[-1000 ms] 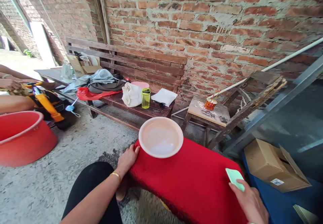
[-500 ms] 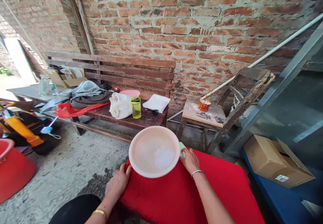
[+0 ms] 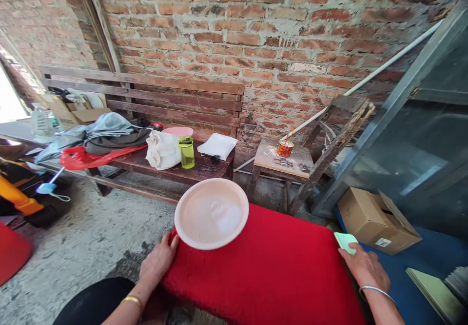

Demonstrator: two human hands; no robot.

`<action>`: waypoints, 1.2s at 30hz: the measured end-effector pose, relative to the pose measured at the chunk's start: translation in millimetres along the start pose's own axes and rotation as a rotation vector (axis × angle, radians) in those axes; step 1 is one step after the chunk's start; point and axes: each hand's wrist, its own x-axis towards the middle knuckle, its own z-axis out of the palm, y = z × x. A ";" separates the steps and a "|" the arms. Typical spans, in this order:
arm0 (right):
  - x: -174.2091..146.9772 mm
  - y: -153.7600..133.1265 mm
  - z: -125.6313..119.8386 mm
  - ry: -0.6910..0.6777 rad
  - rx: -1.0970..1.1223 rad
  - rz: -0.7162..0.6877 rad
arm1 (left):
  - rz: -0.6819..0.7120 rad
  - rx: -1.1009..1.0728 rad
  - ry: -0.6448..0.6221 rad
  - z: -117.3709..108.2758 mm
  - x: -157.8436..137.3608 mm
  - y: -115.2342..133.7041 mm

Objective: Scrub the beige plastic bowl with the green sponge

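Note:
A pale pink basin point(image 3: 211, 213) holding a little water rests on a red cloth-covered surface point(image 3: 270, 271) in front of me. My left hand point(image 3: 158, 261) grips the left edge of the red cloth just below the basin, a gold bangle on the wrist. Over at the right edge of the cloth, my right hand point(image 3: 364, 268), with a silver bangle, holds a small mint-green pad point(image 3: 345, 241).
A wooden bench point(image 3: 175, 169) along the brick wall carries clothes, a white bag point(image 3: 162, 150), a green bottle point(image 3: 186, 152) and a white packet. A small stool point(image 3: 281, 159) with a red cup stands beside it. A cardboard box point(image 3: 376, 222) lies right. A red tub edge point(image 3: 12, 252) shows left.
My right hand with the green pad has swept from beside the basin back to the right edge of the red cloth. The view has shifted slightly right.

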 end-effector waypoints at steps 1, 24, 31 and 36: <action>-1.3 -12.1 2.2 0.006 0.014 -0.045 | 0.004 -0.003 -0.003 0.6 0.8 -1.1; 28.6 23.6 2.8 -0.062 0.036 0.017 | 0.063 -0.017 0.005 15.4 21.2 -20.4; 9.5 58.8 24.5 -0.067 0.216 0.013 | 0.068 -0.015 0.011 7.9 18.2 -14.7; -3.3 13.8 36.2 -0.035 0.236 -0.146 | 0.059 -0.006 -0.003 2.0 14.9 -10.2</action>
